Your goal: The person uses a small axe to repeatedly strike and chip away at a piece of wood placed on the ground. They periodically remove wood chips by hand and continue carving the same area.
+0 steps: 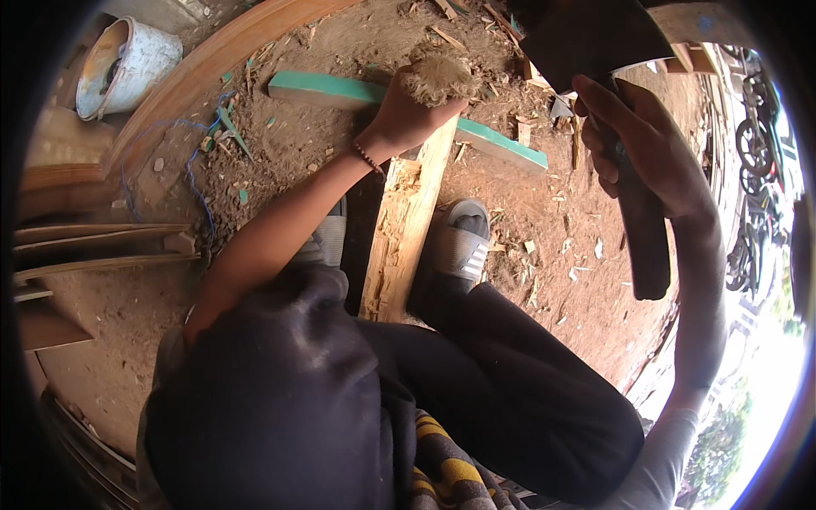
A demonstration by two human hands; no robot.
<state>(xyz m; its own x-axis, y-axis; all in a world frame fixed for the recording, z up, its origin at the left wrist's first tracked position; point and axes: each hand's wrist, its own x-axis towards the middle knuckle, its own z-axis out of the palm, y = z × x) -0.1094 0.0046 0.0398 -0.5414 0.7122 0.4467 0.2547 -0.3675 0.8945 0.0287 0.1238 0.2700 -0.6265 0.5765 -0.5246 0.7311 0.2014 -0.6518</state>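
My left hand is closed around a pale tuft of fibres, which looks like the frayed end of something whose lower part is hidden by the fist. It is over the far end of a rough, chipped wooden plank that runs between my feet. On the right, my right hand grips the dark handle of a cleaver. Its broad dark blade is raised, apart from the tuft and plank. Green-painted wood lies crosswise beyond and under the plank.
Wood chips are scattered over the dirt floor. A dirty white bucket lies tipped at the far left, behind a curved wooden frame. Blue string and stacked boards are at left. Parked motorcycles show at right.
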